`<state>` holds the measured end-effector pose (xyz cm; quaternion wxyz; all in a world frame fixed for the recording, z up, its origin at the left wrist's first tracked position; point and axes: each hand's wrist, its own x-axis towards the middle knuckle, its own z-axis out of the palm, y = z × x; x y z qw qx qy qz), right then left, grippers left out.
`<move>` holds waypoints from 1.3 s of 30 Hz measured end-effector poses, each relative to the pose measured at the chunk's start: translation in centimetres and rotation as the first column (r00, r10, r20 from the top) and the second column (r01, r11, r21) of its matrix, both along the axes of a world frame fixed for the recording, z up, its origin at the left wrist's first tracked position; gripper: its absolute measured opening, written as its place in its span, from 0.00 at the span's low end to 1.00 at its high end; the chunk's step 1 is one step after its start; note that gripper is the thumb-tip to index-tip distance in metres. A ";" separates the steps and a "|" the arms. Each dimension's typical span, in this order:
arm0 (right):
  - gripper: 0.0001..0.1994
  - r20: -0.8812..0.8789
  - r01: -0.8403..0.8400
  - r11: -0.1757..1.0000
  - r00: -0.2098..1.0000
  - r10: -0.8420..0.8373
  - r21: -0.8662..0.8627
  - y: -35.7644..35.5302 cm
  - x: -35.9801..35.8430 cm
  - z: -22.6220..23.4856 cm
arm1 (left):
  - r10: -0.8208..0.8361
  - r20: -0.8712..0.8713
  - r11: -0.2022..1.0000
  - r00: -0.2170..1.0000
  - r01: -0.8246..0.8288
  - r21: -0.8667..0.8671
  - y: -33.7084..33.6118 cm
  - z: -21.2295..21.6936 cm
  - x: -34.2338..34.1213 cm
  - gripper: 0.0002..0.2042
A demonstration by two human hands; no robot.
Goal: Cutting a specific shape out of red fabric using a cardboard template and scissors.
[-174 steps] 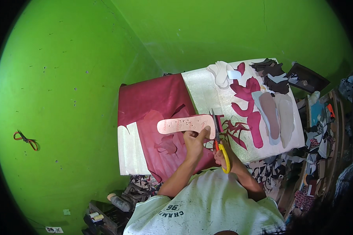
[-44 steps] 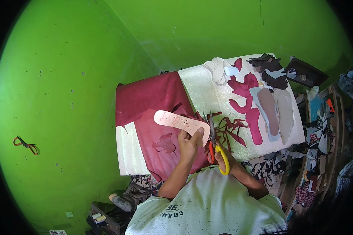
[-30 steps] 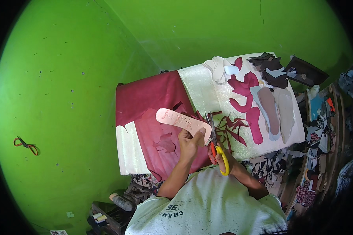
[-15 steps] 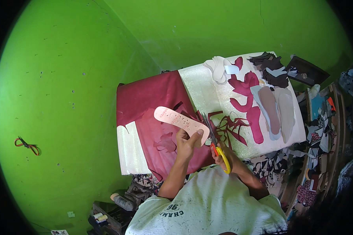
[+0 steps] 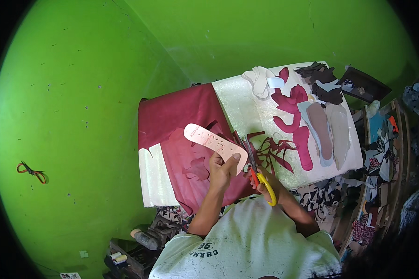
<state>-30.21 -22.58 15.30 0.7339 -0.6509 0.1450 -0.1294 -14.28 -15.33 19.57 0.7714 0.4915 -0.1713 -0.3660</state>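
My left hand (image 5: 224, 168) pinches the wide end of a pale pink shoe insole (image 5: 215, 143), thumb on top. The insole has dark holes and tilts up to the left above the table. In my right hand (image 5: 261, 182) is a pair of scissors (image 5: 268, 189) with yellow and red handles. Their blades point up and away, close beside the insole's right edge. Beneath the insole spreads a maroon sheet of material (image 5: 181, 116), with a loose cut piece (image 5: 196, 169) on it. Thin maroon offcuts (image 5: 275, 149) lie just right of the blades.
On the white table top (image 5: 235, 104) lie maroon cut pieces (image 5: 301, 146), grey and brown insole shapes (image 5: 319, 130), white soles (image 5: 256, 83) and dark pieces (image 5: 328, 92). A black tray (image 5: 365, 84) sits beyond the far right corner. Scraps fill a wooden rack (image 5: 375, 153). Another pair of scissors (image 5: 31, 172) hangs on the green wall.
The far end of the insole has risen slightly and turned a little. The scissors have shifted slightly, with their handles a bit farther right. Things on the table look the same.
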 end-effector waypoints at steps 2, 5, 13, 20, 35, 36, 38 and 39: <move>0.39 -0.044 -0.038 0.999 0.998 0.038 -0.003 -0.4 -0.2 0.0 | 0.003 0.003 1.000 1.000 -0.003 0.010 0.0 0.0 0.0 0.09; 0.40 -0.094 -0.077 0.997 0.992 0.078 0.015 -0.5 -0.2 0.7 | 0.009 0.024 0.999 1.000 -0.010 0.039 0.1 -0.2 0.1 0.09; 0.41 -0.032 -0.036 0.997 0.999 0.038 0.069 -0.1 -0.2 0.3 | 0.004 0.113 0.993 0.994 -0.017 0.113 0.2 -0.6 0.2 0.09; 0.32 -0.074 -0.064 0.996 0.996 0.059 -0.066 -0.6 -0.7 0.3 | -0.009 0.133 0.988 0.991 -0.012 0.157 0.4 -0.5 0.3 0.09; 0.30 0.120 -0.158 0.983 0.982 0.146 0.095 0.2 -0.5 -0.2 | -0.088 0.146 0.986 0.985 0.065 0.153 0.8 0.0 0.8 0.08; 0.30 0.082 -0.184 0.982 0.980 0.180 0.042 0.0 -0.6 -0.2 | -0.101 0.153 0.985 0.983 0.078 0.151 0.9 0.0 0.9 0.08; 0.30 0.073 -0.183 0.983 0.980 0.184 -0.026 -0.2 -0.8 0.2 | -0.114 0.159 0.985 0.981 0.090 0.148 1.0 0.1 1.0 0.08; 0.29 0.063 -0.180 0.979 0.980 0.187 -0.095 -0.3 -0.9 0.3 | -0.117 0.161 0.985 0.980 0.094 0.144 1.0 0.3 1.0 0.08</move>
